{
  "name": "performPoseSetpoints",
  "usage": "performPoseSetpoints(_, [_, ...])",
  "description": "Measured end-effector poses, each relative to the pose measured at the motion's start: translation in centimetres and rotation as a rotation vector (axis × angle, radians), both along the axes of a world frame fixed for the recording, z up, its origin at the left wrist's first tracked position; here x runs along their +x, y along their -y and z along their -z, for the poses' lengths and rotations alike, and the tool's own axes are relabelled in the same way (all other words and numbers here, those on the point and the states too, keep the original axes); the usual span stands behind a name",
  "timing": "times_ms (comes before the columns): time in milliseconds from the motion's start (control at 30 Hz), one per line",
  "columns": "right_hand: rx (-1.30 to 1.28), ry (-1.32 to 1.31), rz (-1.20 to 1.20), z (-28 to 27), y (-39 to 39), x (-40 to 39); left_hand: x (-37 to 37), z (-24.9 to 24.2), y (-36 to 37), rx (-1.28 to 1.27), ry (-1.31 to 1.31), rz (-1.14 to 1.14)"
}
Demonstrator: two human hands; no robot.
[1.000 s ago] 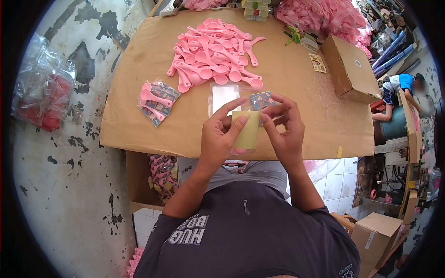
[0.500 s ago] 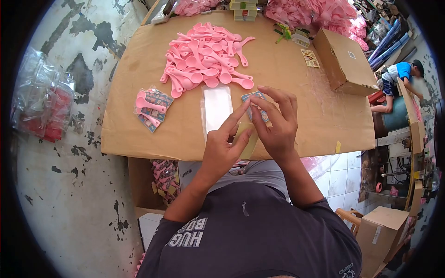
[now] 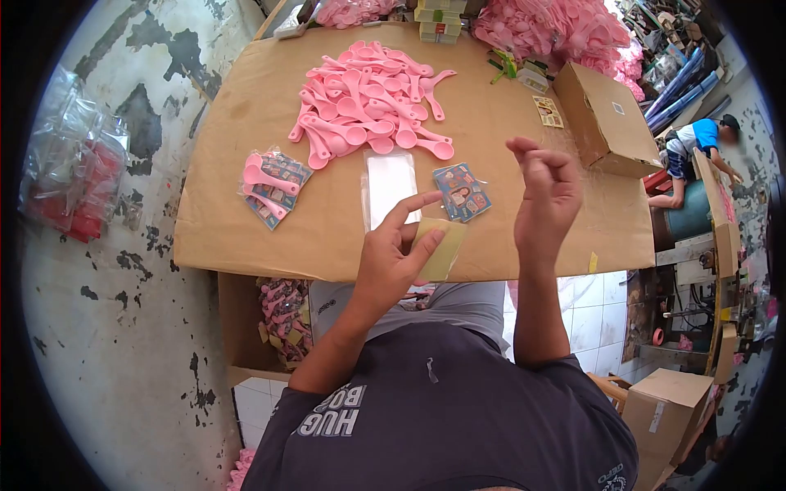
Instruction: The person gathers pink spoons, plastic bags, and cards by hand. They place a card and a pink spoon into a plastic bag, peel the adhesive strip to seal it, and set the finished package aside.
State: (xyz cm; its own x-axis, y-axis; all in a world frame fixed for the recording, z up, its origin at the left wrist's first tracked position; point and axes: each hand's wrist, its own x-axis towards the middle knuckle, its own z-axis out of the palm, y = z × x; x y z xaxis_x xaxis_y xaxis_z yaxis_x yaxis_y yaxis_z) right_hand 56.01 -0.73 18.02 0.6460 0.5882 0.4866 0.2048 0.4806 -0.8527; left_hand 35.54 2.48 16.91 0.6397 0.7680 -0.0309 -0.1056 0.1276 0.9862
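Note:
My left hand (image 3: pixel 391 255) holds a pale yellow slip of paper or card (image 3: pixel 446 250) between thumb and fingers, its index finger stretched out over the table's front part. My right hand (image 3: pixel 547 192) is raised to the right, fingers curled together; whatever may be in them is too small to make out. Between the hands lies a blue printed card stack (image 3: pixel 463 192). Behind my left hand is a pile of clear plastic bags (image 3: pixel 391 184). Farther left, two pink spoons (image 3: pixel 272 177) rest on more blue printed cards (image 3: pixel 286 168). A large heap of pink measuring spoons (image 3: pixel 368 102) is beyond.
A cardboard box (image 3: pixel 602 123) stands at the table's right, near green-handled scissors or a similar tool (image 3: pixel 503 65). Bagged pink spoons (image 3: pixel 548 33) and a stack of yellowish pads (image 3: pixel 440 20) are at the back. Another person (image 3: pixel 696 147) sits at far right.
My right hand has moved away from my left, up and to the right, uncovering the blue cards. My left hand keeps the yellow slip in nearly the same place.

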Motion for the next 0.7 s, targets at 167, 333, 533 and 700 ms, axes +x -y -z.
performPoseSetpoints(167, [0.243,-0.339,-0.352,0.8,1.6,2.3,0.2,0.9,-0.5,-0.078,0.148,-0.1])
performPoseSetpoints(333, [-0.143,-0.268,-0.514,1.8,3.1,1.3,0.8,1.0,-1.0,-0.005,0.267,-0.144])
performPoseSetpoints(533, [-0.337,-0.049,-0.517,2.0,2.4,-2.0,1.3,2.5,-1.4,0.04,0.265,-0.107])
performPoseSetpoints(700, [-0.412,-0.135,-0.539,2.0,2.7,-1.0,1.2,1.4,-1.2,0.038,0.214,-0.08])
